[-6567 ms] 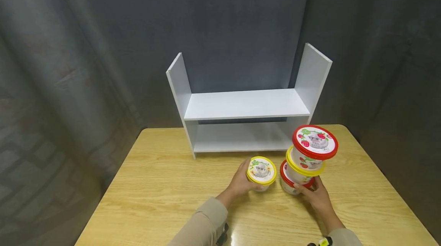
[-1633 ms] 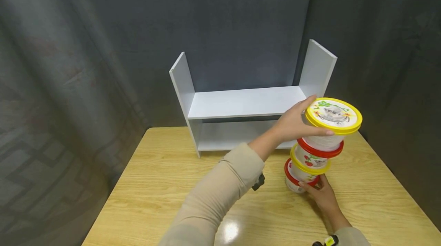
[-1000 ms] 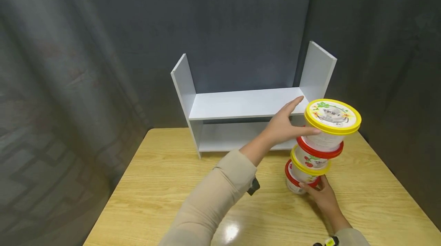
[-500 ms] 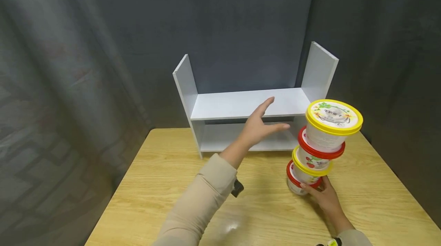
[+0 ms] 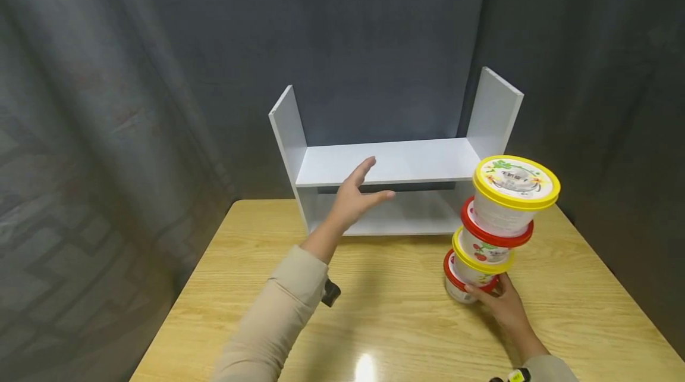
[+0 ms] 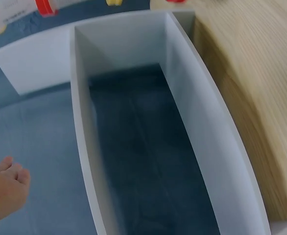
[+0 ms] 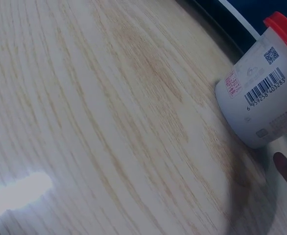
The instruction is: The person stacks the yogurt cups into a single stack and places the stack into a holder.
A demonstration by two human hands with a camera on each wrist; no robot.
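Several lidded paper tubs stand in one leaning stack at the right of the table. At the top is a yellow-lidded tub [image 5: 516,182], over a red-lidded tub [image 5: 489,245] and another yellow-lidded tub [image 5: 471,272]. The bottom red-lidded tub [image 5: 456,291] rests on the wood; its barcode side shows in the right wrist view. My right hand [image 5: 505,310] grips this bottom tub low on its near right side. My left hand [image 5: 348,203] hovers in front of the shelf, thumb and fingers spread, holding nothing.
A white two-level shelf [image 5: 387,162] stands at the back of the wooden table [image 5: 407,328], left of the stack. Dark grey curtains [image 5: 374,43] hang behind and at both sides. The stack's upper tubs overlap the shelf's right side panel [image 5: 495,108] in the head view.
My left hand has put the yellow-lidded tub from the table on top of the stack, let go and moved away left. The right hand has stayed at the bottom tub.
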